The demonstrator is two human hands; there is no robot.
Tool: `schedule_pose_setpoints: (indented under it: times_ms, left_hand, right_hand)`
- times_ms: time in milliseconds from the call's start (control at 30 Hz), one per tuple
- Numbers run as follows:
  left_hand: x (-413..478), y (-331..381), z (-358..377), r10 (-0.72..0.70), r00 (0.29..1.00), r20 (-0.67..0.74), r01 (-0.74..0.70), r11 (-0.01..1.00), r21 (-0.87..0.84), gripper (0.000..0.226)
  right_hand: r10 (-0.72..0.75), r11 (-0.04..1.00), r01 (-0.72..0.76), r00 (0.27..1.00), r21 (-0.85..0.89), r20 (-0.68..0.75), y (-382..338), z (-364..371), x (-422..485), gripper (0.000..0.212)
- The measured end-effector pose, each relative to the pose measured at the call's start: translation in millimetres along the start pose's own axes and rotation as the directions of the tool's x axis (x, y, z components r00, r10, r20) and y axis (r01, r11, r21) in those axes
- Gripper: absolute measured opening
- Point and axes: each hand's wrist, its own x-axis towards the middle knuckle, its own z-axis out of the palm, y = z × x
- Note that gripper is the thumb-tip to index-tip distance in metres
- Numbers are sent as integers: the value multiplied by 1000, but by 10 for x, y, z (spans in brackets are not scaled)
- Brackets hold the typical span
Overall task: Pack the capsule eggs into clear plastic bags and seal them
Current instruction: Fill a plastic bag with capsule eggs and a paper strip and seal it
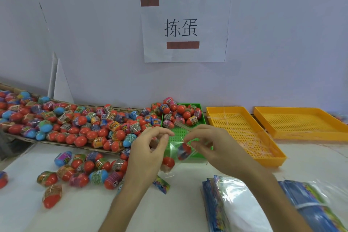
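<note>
**Bag hanging between my hands, mouth up, seal pending**

The clear plastic bag (pixel 176 153) hangs between my two hands, above the counter (pixel 79 209) and in front of the green tray (pixel 194 156). Long axis runs near vertical, slightly tilted: mouth at the top by my fingertips, bottom drooping toward the counter. At least two capsule eggs (pixel 168 162) inside, a red one low on the left, another higher right, part blurred.

My left hand (pixel 150 153) pinches the top edge on the left side, thumb and forefinger closed on the film, other fingers curled loosely. My right hand (pixel 209 145) pinches the top edge on the right, fingers likewise drawn in. Both are about equally near the mouth; neither is on the body of the bag. What looks like a thin strip runs up from the right fingers, maybe the adhesive flap liner, can't tell for sure.

Judgement: filling looks done for this bag, the step in hand is sealing. The mouth lies right between the fingertips, so the next move is folding the flap across there, not a reach.

Outward: loose eggs (pixel 82 167) on the counter to my left, big pile (pixel 75 124) in a cardboard tray (pixel 56 143) behind them, more eggs at the back of the green tray. Two yellow trays (pixel 244 132) to the right, the near one holding thin strips. Stack of unused bags (pixel 235 203) near right. Paper sign (pixel 185 28) on the wall.
</note>
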Motion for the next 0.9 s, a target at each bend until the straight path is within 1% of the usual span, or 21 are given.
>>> schedule_pose_setpoints:
  times_ms: [67, 200, 300, 333, 367, 400, 433, 467, 500, 533, 567, 600, 633, 667, 733, 767, 800, 833, 900]
  left_hand:
    - [-4, -20, 1, 33, 999, -7, -32, 999, 40, 23]
    - [-13, -38, -10, 99, 995, -14, -96, 982, 162, 21]
    - [-23, -42, -14, 130, 991, -15, -124, 970, 207, 20]
    - [-23, -42, -14, 136, 991, -16, -130, 968, 216, 20]
    - [-22, -42, -14, 138, 990, -18, -131, 967, 217, 19]
    - [-14, -47, -14, 136, 990, -19, -129, 969, 211, 19]
    - [-6, -51, -17, 132, 991, -20, -125, 971, 204, 19]
    - [0, -50, -19, 130, 991, -23, -123, 973, 198, 19]
    - [0, -42, -23, 129, 991, -28, -122, 974, 190, 19]
    - [-4, -32, -27, 127, 991, -35, -119, 977, 174, 20]
    - [-8, -19, -31, 122, 992, -41, -115, 982, 153, 21]
    - [-8, -8, -31, 115, 992, -45, -109, 985, 131, 22]
    - [-9, -5, -33, 107, 993, -49, -101, 989, 111, 23]
    - [-7, -4, -36, 97, 994, -52, -92, 991, 92, 24]
    - [4, -3, -46, 70, 996, -57, -68, 997, 43, 25]
    - [9, 3, -53, 56, 997, -60, -55, 998, 10, 25]
    - [16, 7, -59, 43, 997, -65, -44, 999, -24, 24]
    - [20, 8, -67, 32, 997, -69, -36, 998, -55, 24]
    - [25, 14, -80, 12, 998, -69, -20, 994, -110, 24]
  right_hand:
    - [-1, 1000, 1, 999, 4, 32, -9, 17, 4, 30]
    - [69, 996, -73, 993, 43, 99, -20, 54, 13, 36]
    - [94, 993, -104, 983, 58, 157, -33, 81, 7, 38]
    - [95, 992, -105, 985, 65, 145, -39, 87, 10, 40]
    - [99, 990, -108, 991, 87, 93, -42, 91, 15, 43]
    - [112, 986, -109, 994, 128, -11, -34, 88, 26, 44]
    - [138, 977, -110, 979, 181, -149, -7, 76, 45, 44]
    - [178, 968, -114, 941, 223, -289, 46, 60, 71, 42]
    - [222, 962, -134, 891, 239, -396, 112, 42, 120, 41]
    - [260, 959, -170, 852, 228, -454, 180, 30, 188, 39]
    - [278, 959, -215, 840, 185, -466, 244, 25, 267, 35]
    - [284, 959, -260, 853, 115, -437, 316, 39, 352, 32]
    - [282, 954, -301, 881, 11, -380, 391, 65, 444, 30]
    - [269, 937, -322, 914, -137, -303, 463, 98, 543, 32]
    - [240, 841, -274, 962, -467, -133, 569, 175, 720, 43]
    - [235, 791, -234, 969, -566, -71, 602, 207, 795, 48]
    - [236, 765, -209, 971, -609, -37, 619, 226, 854, 49]
    - [230, 756, -199, 973, -624, -31, 642, 234, 896, 48]
    - [202, 751, -187, 978, -633, -50, 652, 209, 932, 40]
